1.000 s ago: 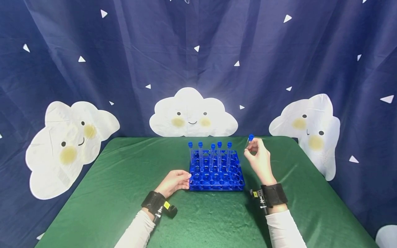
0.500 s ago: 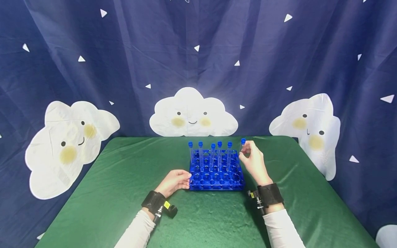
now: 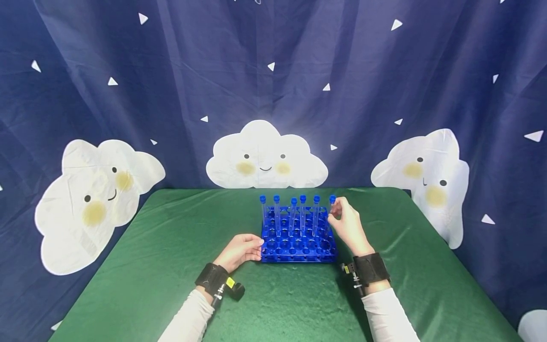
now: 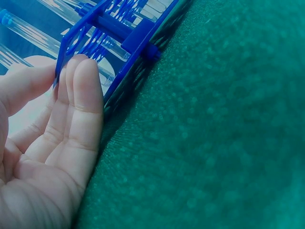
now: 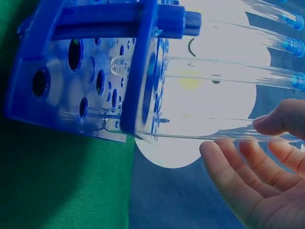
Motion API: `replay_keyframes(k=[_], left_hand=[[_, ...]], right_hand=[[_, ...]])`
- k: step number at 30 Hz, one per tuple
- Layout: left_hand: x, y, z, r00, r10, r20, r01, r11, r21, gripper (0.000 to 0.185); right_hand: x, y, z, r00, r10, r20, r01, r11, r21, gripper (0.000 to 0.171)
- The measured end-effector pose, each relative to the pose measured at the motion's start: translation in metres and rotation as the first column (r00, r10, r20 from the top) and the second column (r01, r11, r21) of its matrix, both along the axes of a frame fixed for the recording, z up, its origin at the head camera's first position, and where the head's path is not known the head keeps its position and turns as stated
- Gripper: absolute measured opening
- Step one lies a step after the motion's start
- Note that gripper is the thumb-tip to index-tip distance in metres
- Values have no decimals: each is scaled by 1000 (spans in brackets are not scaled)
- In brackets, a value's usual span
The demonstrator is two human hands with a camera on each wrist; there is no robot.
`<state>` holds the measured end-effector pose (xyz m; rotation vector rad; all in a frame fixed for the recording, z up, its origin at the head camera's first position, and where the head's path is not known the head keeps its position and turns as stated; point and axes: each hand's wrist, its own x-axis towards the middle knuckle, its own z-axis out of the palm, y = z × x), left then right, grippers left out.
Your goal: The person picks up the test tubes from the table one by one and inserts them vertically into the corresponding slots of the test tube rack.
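Note:
A blue test tube rack (image 3: 298,258) stands on the table in the head view. Several clear test tubes with blue caps stand upright in it, among them one tube (image 3: 316,216) near its right side. My left hand (image 3: 238,251) holds the rack's left front corner; in the left wrist view the thumb (image 4: 33,83) and fingertips pinch the upper plate's edge. My right hand (image 3: 348,228) pinches another blue-capped test tube (image 5: 190,131) between thumb and fingers at the rack's right edge. In the right wrist view, this tube passes through the upper plate, its rounded end between the plates.
A green cloth (image 3: 273,304) covers the table beneath the rack. Behind the table hangs a dark blue curtain (image 3: 273,95) with white clouds and triangles. Each wrist wears a black band, the left band (image 3: 212,279) and the right band (image 3: 372,268), with a small camera mount.
My right hand has moved left and down with the test tube, from beside the rack into a hole at its right edge. My left hand has stayed on the rack.

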<state>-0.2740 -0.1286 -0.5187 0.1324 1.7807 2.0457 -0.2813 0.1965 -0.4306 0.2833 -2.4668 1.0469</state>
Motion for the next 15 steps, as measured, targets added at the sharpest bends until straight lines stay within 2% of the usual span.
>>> replay_keyframes(k=[9, 15], left_hand=[[1, 0, 0, 1000, 6, -5, -6, 1000, -8, 15], [1, 0, 0, 1000, 3, -1, -3, 1000, -2, 13]], right_hand=[[0, 2, 2, 999, 17, 27, -17, 1000, 3, 28], [1, 10, 6, 994, 41, 101, -44, 999, 20, 37]])
